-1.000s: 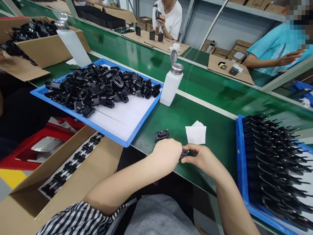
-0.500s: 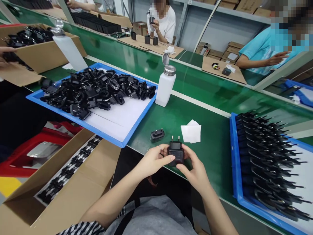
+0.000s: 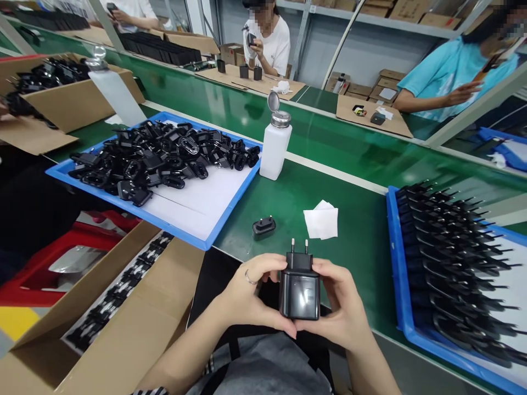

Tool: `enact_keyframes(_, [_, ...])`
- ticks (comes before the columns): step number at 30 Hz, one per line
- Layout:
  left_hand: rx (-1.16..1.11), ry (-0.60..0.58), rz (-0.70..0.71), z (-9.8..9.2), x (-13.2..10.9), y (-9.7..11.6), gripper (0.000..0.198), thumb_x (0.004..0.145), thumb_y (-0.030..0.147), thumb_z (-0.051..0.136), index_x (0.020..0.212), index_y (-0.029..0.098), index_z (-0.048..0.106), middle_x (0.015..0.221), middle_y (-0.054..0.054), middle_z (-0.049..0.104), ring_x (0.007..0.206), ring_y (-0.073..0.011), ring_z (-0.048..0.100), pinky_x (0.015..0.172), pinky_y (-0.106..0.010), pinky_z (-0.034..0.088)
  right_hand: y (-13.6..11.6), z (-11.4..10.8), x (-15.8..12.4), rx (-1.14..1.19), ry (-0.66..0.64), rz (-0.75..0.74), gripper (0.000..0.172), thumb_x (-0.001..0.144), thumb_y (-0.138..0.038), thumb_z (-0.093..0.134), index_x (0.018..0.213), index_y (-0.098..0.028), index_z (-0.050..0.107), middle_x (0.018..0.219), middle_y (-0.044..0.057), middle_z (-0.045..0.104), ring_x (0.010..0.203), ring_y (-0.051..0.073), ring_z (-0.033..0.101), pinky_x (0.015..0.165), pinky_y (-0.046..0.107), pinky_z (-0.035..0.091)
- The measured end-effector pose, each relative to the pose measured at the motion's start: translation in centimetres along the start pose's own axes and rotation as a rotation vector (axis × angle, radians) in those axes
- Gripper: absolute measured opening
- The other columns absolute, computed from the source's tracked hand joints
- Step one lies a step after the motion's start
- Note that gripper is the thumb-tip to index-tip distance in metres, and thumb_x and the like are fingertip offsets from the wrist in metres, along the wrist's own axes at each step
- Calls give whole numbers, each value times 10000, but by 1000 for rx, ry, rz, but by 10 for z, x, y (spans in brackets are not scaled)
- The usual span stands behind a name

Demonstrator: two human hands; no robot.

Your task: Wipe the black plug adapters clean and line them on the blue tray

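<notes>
Between my two hands is a black plug adapter (image 3: 300, 293), its two metal pins pointing up and its glossy face toward me. My left hand (image 3: 253, 296) grips its left side, and my right hand (image 3: 340, 299) grips the right side; both thumbs are at the lower edge. Beyond my left hand, a smaller black plug piece (image 3: 264, 225) lies on the green table (image 3: 288, 192) with its pins up. White folded wipes (image 3: 321, 220) lie to the right of that piece. A white pump bottle (image 3: 275, 145) with its metal lid raised stands farther back.
A blue tray (image 3: 209, 238) heaped with black plug parts sits at left; another blue tray (image 3: 397, 274) holds rows of adapters at right. An open cardboard box (image 3: 135, 307) is low at left. Several people sit across the green divider (image 3: 337, 148).
Both hands have brought the adapter closer to me, so it looks larger. Its glossy face now shows more fully, with my thumbs moved down to its lower edge.
</notes>
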State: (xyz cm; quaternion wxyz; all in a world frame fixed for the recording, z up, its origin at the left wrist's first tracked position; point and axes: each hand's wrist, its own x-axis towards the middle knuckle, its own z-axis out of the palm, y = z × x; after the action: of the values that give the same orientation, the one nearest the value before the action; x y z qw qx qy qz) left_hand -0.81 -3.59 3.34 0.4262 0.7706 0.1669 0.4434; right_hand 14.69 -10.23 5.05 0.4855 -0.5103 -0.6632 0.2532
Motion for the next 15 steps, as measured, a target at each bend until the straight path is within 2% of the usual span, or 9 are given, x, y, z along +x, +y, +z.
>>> enact_keyframes(2, [66,-67,28,-6,3,2,674,473,405,687,1050,255,372,943,-57,521,730,-139,516,516,-213,399,-2,-3,1,-49,-6,-25,585,553,-369,683,1039,-279,371,949,55,456,875,214,472,685,331,449])
enact_keyframes(5, [68,-130,-14,-11,7,7,633,493,395,677,1047,254,405,864,-37,515,705,-129,491,528,-224,399,-3,-6,1,-103,-8,-54,578,544,-378,686,1022,-273,378,878,44,446,796,198,459,624,317,441])
enact_keyframes(9, [-3,-83,48,-8,5,10,647,450,353,710,1020,273,415,750,17,449,605,-84,434,493,-203,368,-5,-6,-1,-123,-33,-127,589,538,-373,691,1016,-262,366,809,26,455,691,171,443,562,295,413])
enact_keyframes(15, [-46,-55,77,-2,5,8,605,405,393,700,930,281,421,637,63,310,510,-55,323,438,-191,291,-6,-5,-2,-97,-43,-203,593,524,-358,696,999,-262,354,716,-5,427,607,155,415,548,309,379])
